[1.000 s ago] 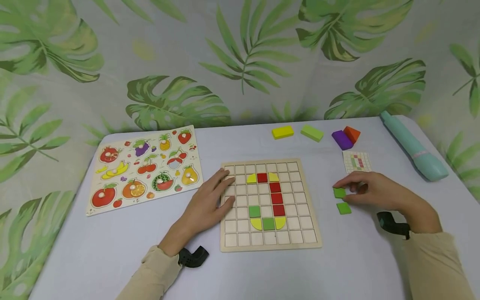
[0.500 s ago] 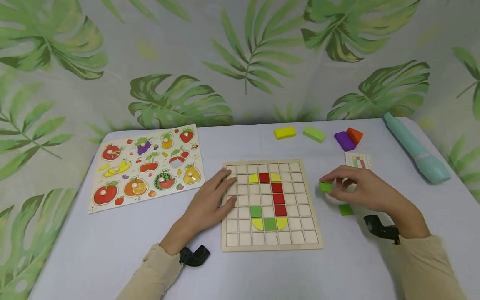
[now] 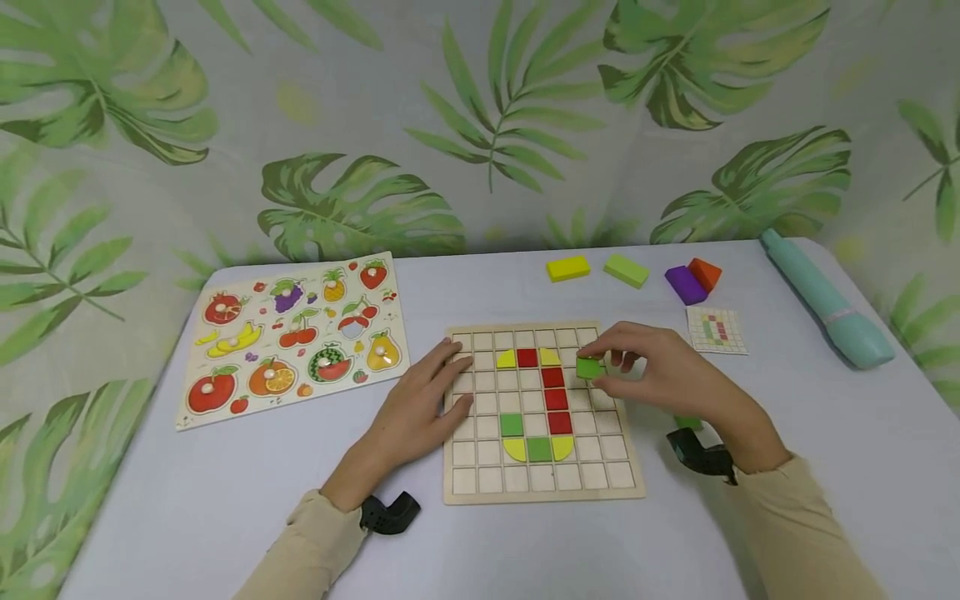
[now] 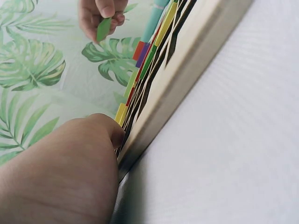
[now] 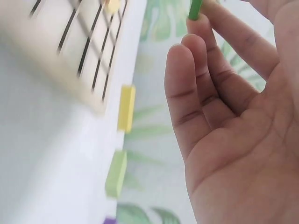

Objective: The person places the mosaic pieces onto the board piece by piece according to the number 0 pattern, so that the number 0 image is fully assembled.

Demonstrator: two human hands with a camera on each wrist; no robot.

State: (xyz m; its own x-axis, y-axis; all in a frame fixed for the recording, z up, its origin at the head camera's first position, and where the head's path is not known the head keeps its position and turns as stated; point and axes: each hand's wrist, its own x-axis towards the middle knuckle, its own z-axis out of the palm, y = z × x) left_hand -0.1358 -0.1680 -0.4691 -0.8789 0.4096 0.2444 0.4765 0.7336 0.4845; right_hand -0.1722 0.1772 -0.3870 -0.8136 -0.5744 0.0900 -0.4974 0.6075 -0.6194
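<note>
A white table (image 3: 187,500) is filling the lower frame, carrying a fruit puzzle board (image 3: 288,333) at centre left and a wooden grid board (image 3: 540,483) in the middle. The left hand (image 3: 416,412) is lying flat with straight fingers, pressing on the grid board's left edge. The right hand (image 3: 660,375) is hovering over the board's upper right squares, pinching a green square tile (image 3: 589,367) between thumb and fingertips, just right of the red tiles (image 3: 555,398).
</note>
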